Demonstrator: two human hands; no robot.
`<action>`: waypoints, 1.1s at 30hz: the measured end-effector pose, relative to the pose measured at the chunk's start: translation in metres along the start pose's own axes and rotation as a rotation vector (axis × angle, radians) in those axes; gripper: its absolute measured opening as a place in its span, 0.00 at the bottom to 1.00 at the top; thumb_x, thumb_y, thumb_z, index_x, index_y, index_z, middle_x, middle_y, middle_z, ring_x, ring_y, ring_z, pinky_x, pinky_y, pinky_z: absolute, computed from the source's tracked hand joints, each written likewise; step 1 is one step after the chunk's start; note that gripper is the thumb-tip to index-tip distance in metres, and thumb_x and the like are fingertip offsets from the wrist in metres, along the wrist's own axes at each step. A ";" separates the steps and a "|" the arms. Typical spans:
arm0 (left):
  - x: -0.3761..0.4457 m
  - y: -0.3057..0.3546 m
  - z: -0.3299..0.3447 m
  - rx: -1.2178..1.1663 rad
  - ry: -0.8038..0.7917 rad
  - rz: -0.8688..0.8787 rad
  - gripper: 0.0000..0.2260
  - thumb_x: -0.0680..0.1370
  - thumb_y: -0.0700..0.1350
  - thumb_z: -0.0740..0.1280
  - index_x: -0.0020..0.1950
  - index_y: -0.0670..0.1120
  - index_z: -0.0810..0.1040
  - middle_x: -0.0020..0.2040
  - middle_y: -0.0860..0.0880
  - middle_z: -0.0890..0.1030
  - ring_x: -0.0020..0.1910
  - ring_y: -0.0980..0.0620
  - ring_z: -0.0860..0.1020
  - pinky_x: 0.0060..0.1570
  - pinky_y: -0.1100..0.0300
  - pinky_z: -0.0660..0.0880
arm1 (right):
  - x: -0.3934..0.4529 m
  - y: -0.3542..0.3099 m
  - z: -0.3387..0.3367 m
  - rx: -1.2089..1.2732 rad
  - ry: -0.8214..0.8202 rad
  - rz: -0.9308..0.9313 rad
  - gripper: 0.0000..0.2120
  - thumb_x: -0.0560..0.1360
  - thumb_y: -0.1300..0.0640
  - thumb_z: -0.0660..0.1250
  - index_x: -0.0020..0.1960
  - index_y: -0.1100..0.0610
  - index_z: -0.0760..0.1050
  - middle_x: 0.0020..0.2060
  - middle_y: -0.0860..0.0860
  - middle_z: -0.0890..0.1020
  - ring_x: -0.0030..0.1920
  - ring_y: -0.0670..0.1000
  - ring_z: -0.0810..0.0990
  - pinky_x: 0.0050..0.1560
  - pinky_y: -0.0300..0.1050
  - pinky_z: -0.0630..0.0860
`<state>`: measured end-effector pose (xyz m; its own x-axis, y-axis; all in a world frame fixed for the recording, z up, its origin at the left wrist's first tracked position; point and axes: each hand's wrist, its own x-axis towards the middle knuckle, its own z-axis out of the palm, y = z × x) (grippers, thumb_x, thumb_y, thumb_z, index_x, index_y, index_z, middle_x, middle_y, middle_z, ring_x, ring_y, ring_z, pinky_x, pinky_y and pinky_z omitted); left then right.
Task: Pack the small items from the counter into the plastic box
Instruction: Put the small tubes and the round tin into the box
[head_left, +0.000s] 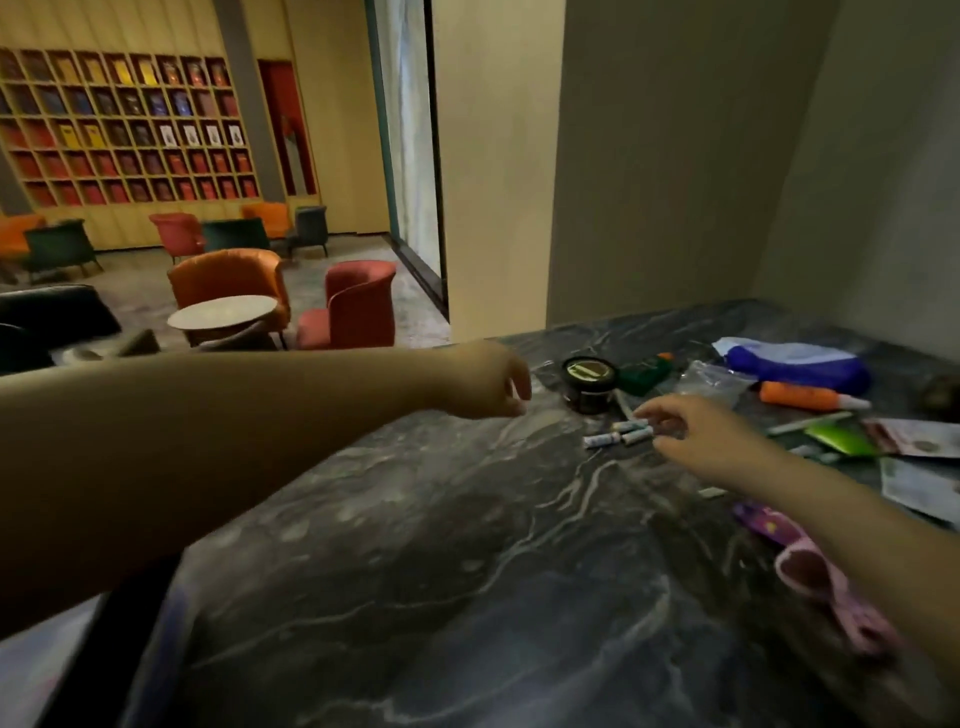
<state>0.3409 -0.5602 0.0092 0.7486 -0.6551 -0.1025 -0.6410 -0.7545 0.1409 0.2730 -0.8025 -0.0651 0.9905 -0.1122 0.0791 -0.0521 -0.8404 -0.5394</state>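
Pink item (826, 587) blurred — perhaps a strap; papers (919, 483) cut off right.

2 bare forearms are being shown, with no sleeve being seen anywhere along their visible length. The left hand (491, 382) and the right hand (696, 434) are being left uncovered: no glove, ring, watch or bracelet is being displayed on either. Finer detail on the fingers is being lost to blur.

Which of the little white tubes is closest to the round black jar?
The upper little tube, lying just below the round black jar by the right hand's fingertips; the other two lie lower down.
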 end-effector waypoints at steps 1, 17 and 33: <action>0.016 0.007 0.008 0.013 -0.023 -0.003 0.14 0.78 0.50 0.66 0.62 0.50 0.76 0.58 0.49 0.80 0.54 0.51 0.77 0.54 0.59 0.72 | 0.009 0.013 -0.003 -0.030 -0.032 -0.005 0.18 0.73 0.62 0.65 0.62 0.51 0.74 0.60 0.53 0.77 0.58 0.51 0.76 0.57 0.45 0.74; 0.156 0.042 0.111 -0.096 -0.001 -0.203 0.14 0.72 0.53 0.71 0.52 0.45 0.79 0.51 0.45 0.81 0.49 0.45 0.78 0.50 0.52 0.77 | 0.102 0.089 0.000 -0.251 -0.186 -0.311 0.22 0.71 0.49 0.71 0.64 0.46 0.73 0.57 0.48 0.72 0.58 0.49 0.71 0.60 0.45 0.70; 0.126 0.005 0.111 -0.211 -0.120 -0.287 0.14 0.73 0.52 0.71 0.53 0.44 0.81 0.49 0.46 0.82 0.44 0.52 0.77 0.44 0.59 0.72 | 0.138 0.093 0.005 -0.373 -0.408 -0.398 0.19 0.68 0.47 0.73 0.56 0.50 0.74 0.52 0.47 0.75 0.52 0.48 0.74 0.51 0.42 0.71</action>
<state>0.4126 -0.6511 -0.1118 0.8595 -0.4274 -0.2802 -0.3495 -0.8916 0.2879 0.4052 -0.8932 -0.1089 0.9083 0.3905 -0.1502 0.3581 -0.9112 -0.2037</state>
